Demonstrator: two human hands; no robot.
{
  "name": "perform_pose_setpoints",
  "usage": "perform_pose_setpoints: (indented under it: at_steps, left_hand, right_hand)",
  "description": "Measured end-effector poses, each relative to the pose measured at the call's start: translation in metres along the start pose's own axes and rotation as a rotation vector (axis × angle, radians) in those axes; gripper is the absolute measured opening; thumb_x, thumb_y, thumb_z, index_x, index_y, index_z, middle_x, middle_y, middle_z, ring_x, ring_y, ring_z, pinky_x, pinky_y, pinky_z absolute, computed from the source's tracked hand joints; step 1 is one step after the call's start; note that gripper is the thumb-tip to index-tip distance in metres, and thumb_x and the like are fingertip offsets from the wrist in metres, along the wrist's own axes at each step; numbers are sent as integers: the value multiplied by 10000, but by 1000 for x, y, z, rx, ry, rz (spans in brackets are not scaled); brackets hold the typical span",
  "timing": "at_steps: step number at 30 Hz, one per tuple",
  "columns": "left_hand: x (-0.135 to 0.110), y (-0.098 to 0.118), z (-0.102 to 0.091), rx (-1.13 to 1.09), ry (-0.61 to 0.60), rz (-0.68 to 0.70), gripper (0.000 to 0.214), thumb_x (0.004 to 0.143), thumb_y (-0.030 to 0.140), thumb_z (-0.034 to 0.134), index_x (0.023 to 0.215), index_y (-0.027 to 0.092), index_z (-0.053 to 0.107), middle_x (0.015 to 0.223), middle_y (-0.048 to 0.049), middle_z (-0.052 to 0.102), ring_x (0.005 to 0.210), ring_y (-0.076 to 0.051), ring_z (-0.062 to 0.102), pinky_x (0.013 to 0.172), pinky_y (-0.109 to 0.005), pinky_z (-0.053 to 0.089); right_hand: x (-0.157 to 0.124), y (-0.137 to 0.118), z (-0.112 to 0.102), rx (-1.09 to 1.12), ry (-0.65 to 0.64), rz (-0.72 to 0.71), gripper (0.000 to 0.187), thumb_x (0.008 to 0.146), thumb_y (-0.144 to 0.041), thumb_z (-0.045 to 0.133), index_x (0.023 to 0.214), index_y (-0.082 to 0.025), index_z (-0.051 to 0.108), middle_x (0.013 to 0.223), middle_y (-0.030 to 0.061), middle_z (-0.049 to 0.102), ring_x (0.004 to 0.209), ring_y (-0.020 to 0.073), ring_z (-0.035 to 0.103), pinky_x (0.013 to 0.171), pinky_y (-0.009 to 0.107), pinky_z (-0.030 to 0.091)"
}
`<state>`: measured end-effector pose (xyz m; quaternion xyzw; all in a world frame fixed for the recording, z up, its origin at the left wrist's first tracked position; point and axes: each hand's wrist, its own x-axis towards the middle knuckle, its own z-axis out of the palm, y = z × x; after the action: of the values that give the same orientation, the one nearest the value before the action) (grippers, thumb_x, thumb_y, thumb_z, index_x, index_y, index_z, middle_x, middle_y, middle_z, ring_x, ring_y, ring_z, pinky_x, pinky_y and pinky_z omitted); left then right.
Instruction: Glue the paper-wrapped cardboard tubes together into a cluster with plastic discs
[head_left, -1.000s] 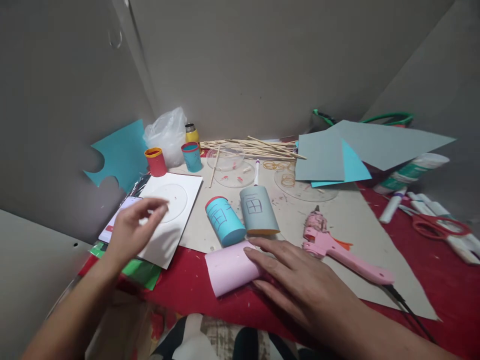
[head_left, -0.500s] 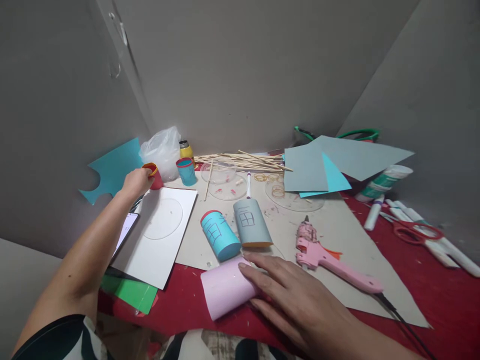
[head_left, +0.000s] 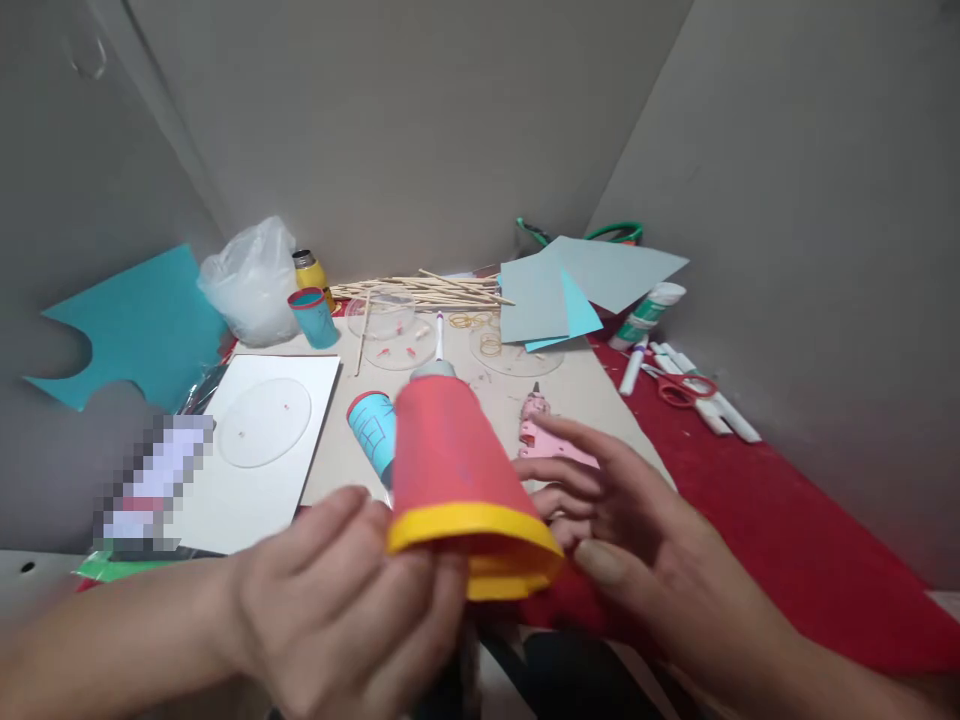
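My left hand (head_left: pixel 337 600) grips a red paper tube (head_left: pixel 457 450) by its yellow-banded end, holding it up close to me with that open end facing me. To the right of the tube is my right hand (head_left: pixel 645 540), fingers apart and curved towards it; whether the fingertips touch the tube I cannot tell. Behind the tube lies a light-blue paper tube (head_left: pixel 369 430) with a drawn window. Only the end of a grey tube (head_left: pixel 433 370) shows past it. A pink hot glue gun (head_left: pixel 559 447) is partly covered by my right hand.
White board (head_left: pixel 247 510) with a clear disc (head_left: pixel 262 425) at left, beside a phone (head_left: pixel 154 480). Farther back are a plastic bag (head_left: pixel 251 285), an upright blue tube (head_left: pixel 315 320), wooden sticks (head_left: pixel 420 290) and grey sheets (head_left: pixel 534 300). Red scissors (head_left: pixel 686 390) and markers lie right.
My left hand has brought the red tube from the back left to in front of me. My right hand has let go of the pink tube, which no longer shows. The view has shifted.
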<state>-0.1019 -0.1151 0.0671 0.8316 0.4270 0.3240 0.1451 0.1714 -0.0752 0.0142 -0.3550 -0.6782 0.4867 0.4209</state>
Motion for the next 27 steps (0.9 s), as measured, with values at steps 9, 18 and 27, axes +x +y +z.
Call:
perform_pose_setpoints:
  at_steps: [9,18,27]
  left_hand:
    - [45,22,43,11,-416,405,288,931,229,539,1084,258,781,996,-78,794,980,-290,725,915,-410,578]
    - [-5,-20,22,105,-324,291,496,929,282,638,1420,279,564,1295,-145,705,1130,-326,699,1022,-491,539]
    - [-12,-34,26,34,-504,-14,705,832,298,724,1463,256,412,1316,-139,673,1141,-319,680,929,-455,574]
  right_hand:
    - [2,-21,2,11,-33,122,560,1048,-297,234,1608,-268,247,1069,158,769,769,253,781,622,372,634]
    - [10,7,-27,-554,48,29,836,913,-416,662,1619,-322,224,1516,152,545,1225,345,667,897,459,624]
    - [11,19,-9,-952,-155,-196,816,948,-352,578,1617,-119,172,1441,237,594,1244,320,658,932,465,614]
